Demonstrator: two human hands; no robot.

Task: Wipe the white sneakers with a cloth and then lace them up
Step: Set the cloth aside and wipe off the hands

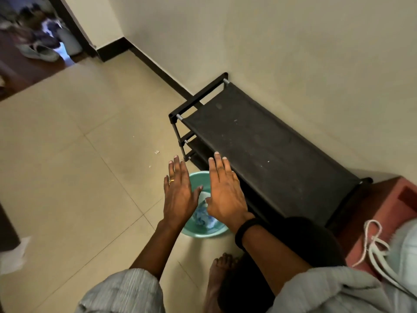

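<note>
grey sleeves fill the bottom edge. left hand and right hand hover side by side, palms down, fingers straight, holding nothing. directly beneath them a teal basin contains a blue-white cloth. a black shoe rack stands ahead-right of the right hand. well to its right, a white sneaker with loose laces lies on a red box.

Your left hand wears a thin gold ring on one finger, and your right hand has a broad black band round its wrist. Both forearms are bare. Your left sleeve and right sleeve are pale grey ribbed cloth. Black trousers cover one leg, and your foot is bare.
</note>
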